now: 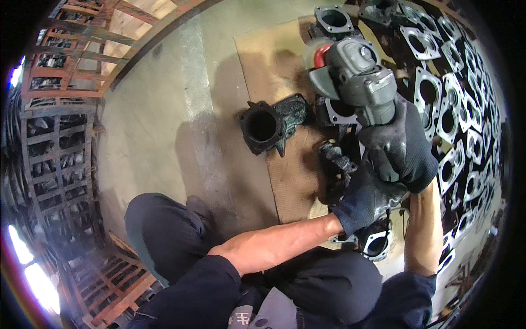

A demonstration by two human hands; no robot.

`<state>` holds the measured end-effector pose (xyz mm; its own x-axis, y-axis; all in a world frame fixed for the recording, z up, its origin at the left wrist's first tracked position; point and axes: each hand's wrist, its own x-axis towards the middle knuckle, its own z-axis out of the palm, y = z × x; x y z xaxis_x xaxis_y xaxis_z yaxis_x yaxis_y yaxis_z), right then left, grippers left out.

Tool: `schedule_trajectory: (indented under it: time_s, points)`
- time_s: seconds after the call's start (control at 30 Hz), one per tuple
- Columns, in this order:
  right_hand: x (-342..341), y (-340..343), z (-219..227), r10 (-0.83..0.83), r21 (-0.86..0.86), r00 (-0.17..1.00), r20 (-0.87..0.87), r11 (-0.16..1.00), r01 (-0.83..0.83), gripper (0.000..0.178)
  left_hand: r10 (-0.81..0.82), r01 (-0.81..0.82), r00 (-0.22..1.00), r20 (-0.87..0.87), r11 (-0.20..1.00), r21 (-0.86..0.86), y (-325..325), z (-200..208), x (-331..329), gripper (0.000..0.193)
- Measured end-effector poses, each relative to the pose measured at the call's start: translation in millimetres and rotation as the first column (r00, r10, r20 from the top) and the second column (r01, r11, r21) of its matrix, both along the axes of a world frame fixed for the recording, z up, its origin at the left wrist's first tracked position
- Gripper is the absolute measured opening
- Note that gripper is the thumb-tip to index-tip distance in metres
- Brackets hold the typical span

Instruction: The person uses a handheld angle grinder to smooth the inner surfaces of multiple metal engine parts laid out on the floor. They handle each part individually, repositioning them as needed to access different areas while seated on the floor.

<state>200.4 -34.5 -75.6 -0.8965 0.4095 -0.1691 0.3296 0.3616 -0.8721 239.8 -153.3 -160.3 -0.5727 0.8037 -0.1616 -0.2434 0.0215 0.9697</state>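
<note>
Both my hands wear dark gloves and grip a grey angle grinder (378, 90), raised over the right part of the work area. My right hand (408, 142) is wrapped round its body just behind the head. Lower down, my left hand (370, 194) is closed round the rear end. A red disc (321, 56) shows at the head's left side, partly covered by the guard. Beneath the grinder a metal casting (342, 109) with a bright flange is mostly hidden. To the left, a dark casting (260, 129) with a round bore lies on cardboard (296, 186), apart from my hands.
Many castings with bright flanges (427, 90) stand in rows along the right. Another casting (333, 20) is at the far side. Rusty metal crates (55, 131) line the left, holding dark parts. My bent knee (159, 230) is at lower left on the concrete floor (148, 137).
</note>
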Motion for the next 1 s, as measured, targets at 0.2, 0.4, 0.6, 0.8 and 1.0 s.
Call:
schedule_trajectory:
  time_s: [0.2,0.4,0.6,0.8,1.0]
  points:
    - [15.1,-60.4,-2.6,0.033,-0.004,0.948,0.317,0.999,-0.033,0.054,-0.110,0.074,0.973,0.202,0.981,0.179,-58.2,-15.9,29.6,0.055]
    - [41.0,-112.7,-28.0,-0.089,0.028,0.896,0.434,0.996,0.086,0.058,-0.198,0.151,0.856,0.478,0.979,0.135,-121.4,-9.9,30.8,0.049]
    - [19.5,-147.0,-39.9,-0.116,0.082,0.881,0.458,0.993,0.089,0.044,-0.167,0.077,0.860,0.482,0.976,0.202,-144.7,-39.4,32.3,0.053]
    - [-6.1,-145.0,-44.4,-0.164,0.008,0.933,0.321,0.985,0.171,0.036,-0.208,0.082,0.820,0.534,0.965,0.251,-138.8,-35.7,-3.7,0.063]
    - [-35.9,-114.6,-72.5,0.090,0.238,0.904,0.417,0.950,-0.204,0.053,-0.091,0.025,0.957,0.276,0.972,0.234,-127.8,-46.5,-34.0,0.043]
